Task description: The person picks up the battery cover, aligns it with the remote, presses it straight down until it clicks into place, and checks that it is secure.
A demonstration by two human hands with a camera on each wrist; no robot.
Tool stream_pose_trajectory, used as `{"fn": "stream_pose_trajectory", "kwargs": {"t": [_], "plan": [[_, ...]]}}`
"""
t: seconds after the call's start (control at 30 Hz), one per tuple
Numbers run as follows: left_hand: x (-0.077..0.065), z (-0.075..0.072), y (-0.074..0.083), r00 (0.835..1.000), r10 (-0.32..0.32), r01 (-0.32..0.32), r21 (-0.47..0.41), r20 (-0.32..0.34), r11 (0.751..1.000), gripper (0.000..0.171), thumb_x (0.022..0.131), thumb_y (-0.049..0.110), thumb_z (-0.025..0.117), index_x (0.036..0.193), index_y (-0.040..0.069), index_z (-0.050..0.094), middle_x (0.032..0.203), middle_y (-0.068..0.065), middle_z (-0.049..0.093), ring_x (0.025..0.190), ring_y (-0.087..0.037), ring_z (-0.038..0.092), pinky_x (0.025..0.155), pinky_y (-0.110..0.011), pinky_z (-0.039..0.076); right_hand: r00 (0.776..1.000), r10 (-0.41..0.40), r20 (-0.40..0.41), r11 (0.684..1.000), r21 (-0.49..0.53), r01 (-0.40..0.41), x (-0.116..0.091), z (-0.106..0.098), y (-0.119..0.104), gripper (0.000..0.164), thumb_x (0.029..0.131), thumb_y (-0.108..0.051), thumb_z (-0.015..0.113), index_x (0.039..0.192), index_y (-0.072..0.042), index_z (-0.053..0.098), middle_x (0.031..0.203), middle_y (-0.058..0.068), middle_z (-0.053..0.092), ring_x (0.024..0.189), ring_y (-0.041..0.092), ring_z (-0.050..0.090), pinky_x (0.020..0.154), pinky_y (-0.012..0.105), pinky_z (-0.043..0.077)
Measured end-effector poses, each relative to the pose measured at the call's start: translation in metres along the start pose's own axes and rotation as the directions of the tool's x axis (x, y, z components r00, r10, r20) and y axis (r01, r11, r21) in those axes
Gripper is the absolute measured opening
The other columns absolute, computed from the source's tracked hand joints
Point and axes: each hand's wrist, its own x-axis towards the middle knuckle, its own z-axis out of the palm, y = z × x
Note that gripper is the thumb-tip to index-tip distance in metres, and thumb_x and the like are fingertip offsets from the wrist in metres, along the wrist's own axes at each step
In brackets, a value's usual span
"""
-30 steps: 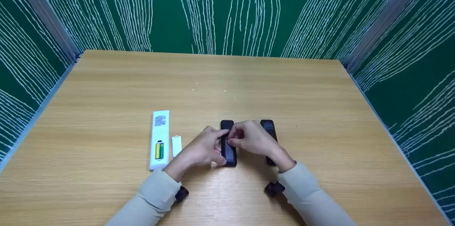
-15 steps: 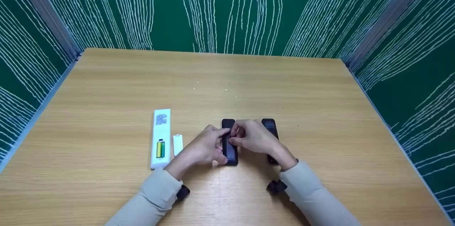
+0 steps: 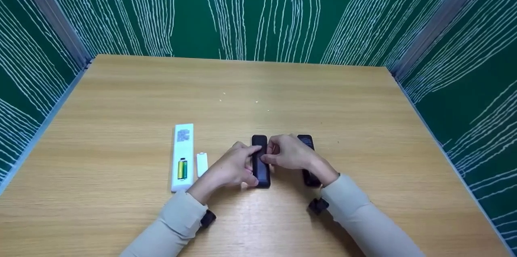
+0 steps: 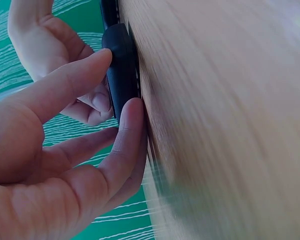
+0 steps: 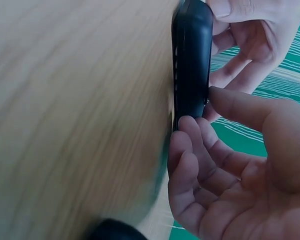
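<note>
A slim black remote control (image 3: pixel 263 174) lies lengthwise at the middle of the wooden table. My left hand (image 3: pixel 230 167) holds its left side, with a fingertip on the upper face and the thumb at the near end. From the other side, my right hand (image 3: pixel 291 152) grips it: the thumb (image 5: pixel 240 106) touches the upper face, and curled fingers (image 5: pixel 185 150) meet the side edge. In the left wrist view the remote's dark side (image 4: pixel 121 70) shows between both hands. The palm and fingers hide part of its upper face in the head view.
Left of my hands, a white remote control (image 3: pixel 182 140) shows two batteries (image 3: pixel 182 169) in its bay; a white battery cover (image 3: pixel 202 164) lies beside it. A second black remote (image 3: pixel 312 178) lies partly under my right hand. Tiny pale specks dot the table farther back.
My right hand has shifted slightly right along the remote's upper face, and its forearm has swung a little right. The left hand keeps its hold on the remote.
</note>
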Motion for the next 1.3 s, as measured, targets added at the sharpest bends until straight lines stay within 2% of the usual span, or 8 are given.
{"fn": "stream_pose_trajectory", "kwargs": {"t": [0.27,0.43,0.57,0.77,1.0,1.3], "plan": [[-0.0002,0.0002,0.0001,1.0,-0.012,0.012,0.005,0.002,1.0,0.102,0.072,-0.012,0.087,0.162,0.006,0.043,0.137,-0.017,0.047,0.097,-0.022,0.063,0.093,-0.036,0.057,0.992,0.088,0.086,0.996,0.027,-0.091,0.0015,-0.0035,0.0012,0.026,0.097,-0.035,0.077,0.087,-0.013,0.068,0.072,0.001,0.069,0.059,0.012,0.054,0.054,0.025,0.041],[0.0002,0.0001,-0.0007,1.0,-0.005,0.005,0.021,-0.003,1.0,0.102,0.071,-0.011,0.088,0.162,0.006,0.044,0.136,-0.017,0.048,0.097,-0.022,0.06,0.095,-0.036,0.055,0.986,0.11,0.125,0.991,0.058,-0.117,0.003,-0.005,0.0022,0.025,0.098,-0.035,0.074,0.088,-0.012,0.069,0.071,0.003,0.073,0.06,0.015,0.06,0.054,0.024,0.043],[0.0001,0.0,-0.001,1.0,0.012,-0.011,0.042,-0.007,0.999,0.1,0.071,-0.009,0.089,0.16,0.005,0.046,0.135,-0.019,0.048,0.097,-0.023,0.059,0.094,-0.037,0.052,0.983,0.119,0.137,0.989,0.068,-0.129,0.0037,-0.0055,0.0027,0.025,0.099,-0.034,0.074,0.088,-0.013,0.069,0.071,0.003,0.074,0.063,0.016,0.064,0.057,0.025,0.047],[-0.0013,-0.0007,-0.0008,1.0,0.004,-0.004,0.041,-0.008,0.999,0.101,0.071,-0.009,0.089,0.161,0.006,0.045,0.137,-0.018,0.048,0.097,-0.023,0.059,0.093,-0.037,0.053,0.98,0.127,0.153,0.988,0.069,-0.138,0.0046,-0.0069,0.0026,0.026,0.099,-0.036,0.074,0.088,-0.013,0.069,0.073,0.004,0.074,0.067,0.018,0.065,0.061,0.026,0.048],[-0.0019,-0.0007,-0.0001,1.0,-0.008,0.008,0.039,-0.003,0.999,0.102,0.073,-0.009,0.088,0.162,0.009,0.043,0.138,-0.017,0.048,0.098,-0.023,0.06,0.094,-0.036,0.054,0.977,0.137,0.165,0.984,0.088,-0.153,0.0048,-0.0071,0.003,0.026,0.099,-0.036,0.073,0.088,-0.012,0.069,0.075,0.004,0.074,0.068,0.018,0.066,0.062,0.027,0.049],[-0.0014,-0.0002,-0.0013,1.0,0.005,-0.005,0.034,-0.009,0.999,0.101,0.072,-0.009,0.088,0.162,0.007,0.044,0.137,-0.017,0.048,0.099,-0.024,0.059,0.097,-0.039,0.054,0.975,0.141,0.172,0.983,0.089,-0.158,0.0055,-0.0073,0.0029,0.027,0.099,-0.036,0.074,0.088,-0.012,0.068,0.075,0.004,0.073,0.068,0.017,0.066,0.063,0.027,0.051]]}}
